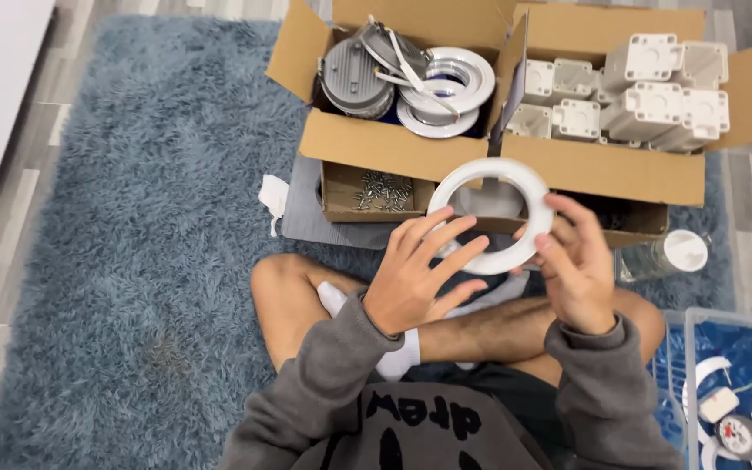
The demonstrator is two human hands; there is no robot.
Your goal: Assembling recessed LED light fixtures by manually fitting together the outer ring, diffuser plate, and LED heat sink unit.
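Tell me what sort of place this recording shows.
Likely a room at home used for assembly work: a shaggy blue rug on wood-look flooring, with open cardboard boxes of lamp parts.

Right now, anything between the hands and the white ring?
No. Both hands already hold the white ring: the left hand with fingers spread on its lower left rim, the right hand gripping its right rim. Nothing visible between.

White round ring, hollow centre, flat face tilted toward camera. Held up above the lap, in front of the cardboard boxes.
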